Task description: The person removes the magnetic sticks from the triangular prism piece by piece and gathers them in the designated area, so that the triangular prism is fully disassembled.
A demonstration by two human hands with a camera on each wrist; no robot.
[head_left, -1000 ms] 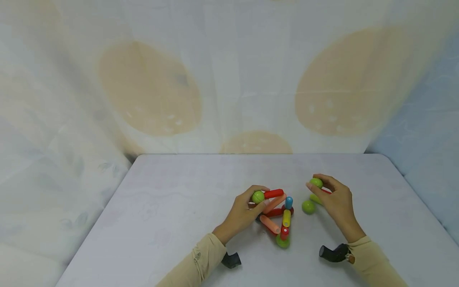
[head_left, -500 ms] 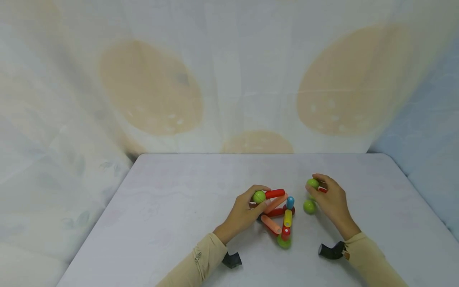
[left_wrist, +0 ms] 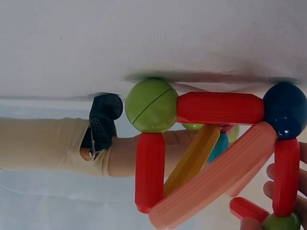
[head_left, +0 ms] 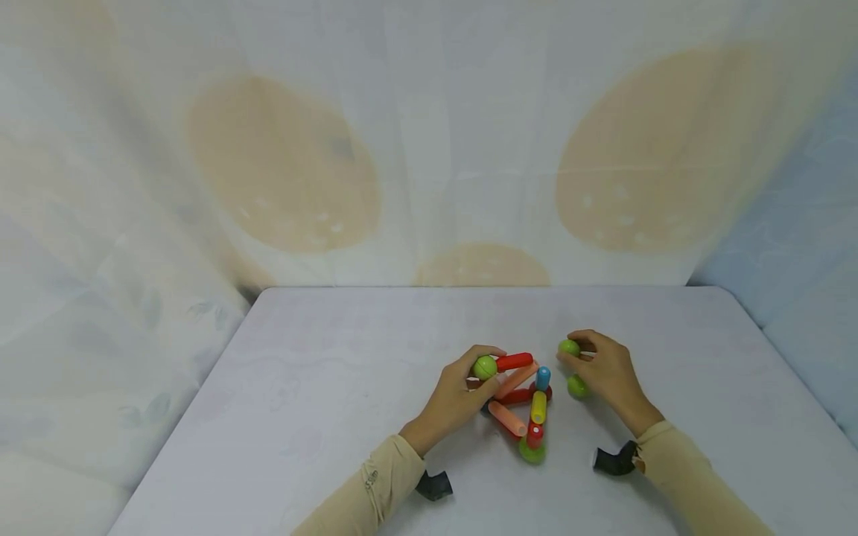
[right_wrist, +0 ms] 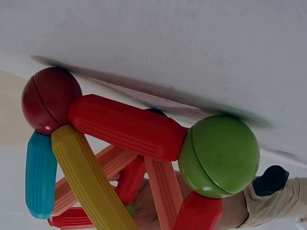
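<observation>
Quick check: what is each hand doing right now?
Left hand: holds the green ball atop the rod structure.
Right hand: pinches another green ball.

Counts, positions rel. to rod frame (head_left: 512,397):
- green balls (head_left: 484,367) x4: 1 on frame's top-left corner, 1 at its near tip, 2 just right of frame
- dark red ball (head_left: 546,391) x1, dark blue ball (left_wrist: 286,110) x1, both in frame
- rods in frame: red rods (left_wrist: 220,108) x4 (left wrist view), salmon rods (head_left: 506,419) x2, yellow rod (head_left: 538,407) x1, blue rod (head_left: 541,378) x1
- hands x2: left hand (head_left: 456,398), right hand (head_left: 606,376)
- black wrist units (head_left: 434,485) x2
</observation>
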